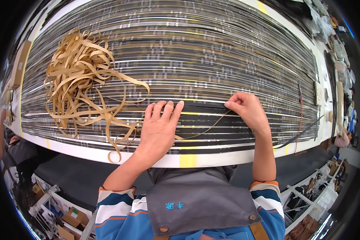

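My left hand [160, 128] lies flat on the rows of narrow dark strips [228, 72], fingers stretched out and holding nothing. To its right, my right hand [248, 110] is closed in a pinch, thumb against forefinger. A thin tan tape [206, 131] curves up from beside my left hand to those fingertips. Between the two hands runs a black strip [202, 107]. Left of my left hand sits a loose, tangled heap of tan tape [78, 64], with loops trailing toward my left wrist. Part of the tape passes out of sight beneath my left hand.
The white table [164, 161] has yellow tape marks [188, 160] at its front edge. A red cord [301, 120] and a dark cord [308, 130] lie at the right. Shelves with boxes [75, 216] stand low on the left. Another person's arm shows at the far left.
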A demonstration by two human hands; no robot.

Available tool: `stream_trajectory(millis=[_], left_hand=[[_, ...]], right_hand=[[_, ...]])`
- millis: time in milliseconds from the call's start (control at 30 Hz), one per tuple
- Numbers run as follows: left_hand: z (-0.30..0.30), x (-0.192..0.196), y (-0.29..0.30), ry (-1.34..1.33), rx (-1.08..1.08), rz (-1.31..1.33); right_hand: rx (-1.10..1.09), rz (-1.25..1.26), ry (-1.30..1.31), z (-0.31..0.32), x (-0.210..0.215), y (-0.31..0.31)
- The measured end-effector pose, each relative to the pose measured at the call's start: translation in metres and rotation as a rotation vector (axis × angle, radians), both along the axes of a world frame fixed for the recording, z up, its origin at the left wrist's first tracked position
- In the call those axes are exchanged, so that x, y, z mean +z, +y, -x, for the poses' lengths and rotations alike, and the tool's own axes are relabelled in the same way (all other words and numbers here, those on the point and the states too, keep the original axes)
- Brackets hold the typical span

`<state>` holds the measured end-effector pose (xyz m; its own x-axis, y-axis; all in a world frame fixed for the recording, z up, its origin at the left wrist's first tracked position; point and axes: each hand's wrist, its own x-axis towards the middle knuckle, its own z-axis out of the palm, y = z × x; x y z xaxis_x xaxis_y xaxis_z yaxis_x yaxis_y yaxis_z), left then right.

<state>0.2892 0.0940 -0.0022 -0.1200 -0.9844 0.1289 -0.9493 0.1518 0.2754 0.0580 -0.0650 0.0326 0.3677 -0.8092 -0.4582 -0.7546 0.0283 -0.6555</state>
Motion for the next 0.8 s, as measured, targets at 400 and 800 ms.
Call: stream_trajectory(millis=[400,800], left_hand=[[0.003,-0.001,-0.001,0.019,0.029,0.02],[0.002,0.001,0.0,0.01,0.036,-0.02]], right_hand=[[-0.048,0.112,-0.042,0.006,-0.003,0.01],[-0.042,0.084,0.066,0.0,-0.002,0.011]])
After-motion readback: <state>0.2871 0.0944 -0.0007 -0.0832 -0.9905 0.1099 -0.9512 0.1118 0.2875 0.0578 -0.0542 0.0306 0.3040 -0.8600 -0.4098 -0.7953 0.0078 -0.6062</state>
